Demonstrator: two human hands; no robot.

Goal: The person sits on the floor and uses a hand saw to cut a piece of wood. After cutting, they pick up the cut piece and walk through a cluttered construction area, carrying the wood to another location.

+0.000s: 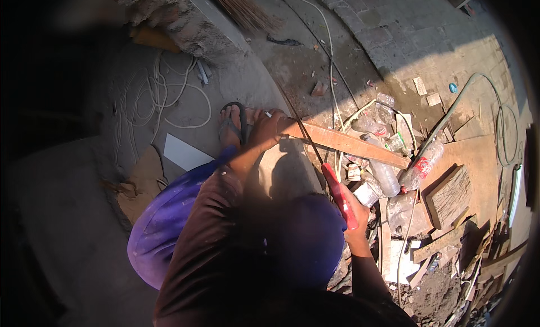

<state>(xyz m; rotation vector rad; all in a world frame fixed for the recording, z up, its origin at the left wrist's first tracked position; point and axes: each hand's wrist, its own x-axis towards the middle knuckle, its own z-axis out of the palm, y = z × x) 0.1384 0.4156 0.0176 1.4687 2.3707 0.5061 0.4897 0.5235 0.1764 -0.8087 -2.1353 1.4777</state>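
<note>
My right hand (358, 210) is wrapped round the red handle of a handsaw (338, 195). The saw's long thin dark blade, seen nearly edge-on, slants up to the left and crosses a wooden plank (343, 142). At the plank's left end, my left hand (267, 129) presses down on the wood with fingers closed over it. A short white stick, like a cigarette (268, 114), shows between the left fingers. Under the plank lies a pale block-like surface (284, 167), partly in shadow. Whether the teeth sit in the wood cannot be made out.
My foot in a dark flip-flop (232, 122) is beside the left hand. Plastic bottles (383, 172), wood scraps (450, 196) and litter heap up on the right. A coiled white cable (160, 96) lies at left, a green hose (472, 82) at right, a broom (239, 9) at top.
</note>
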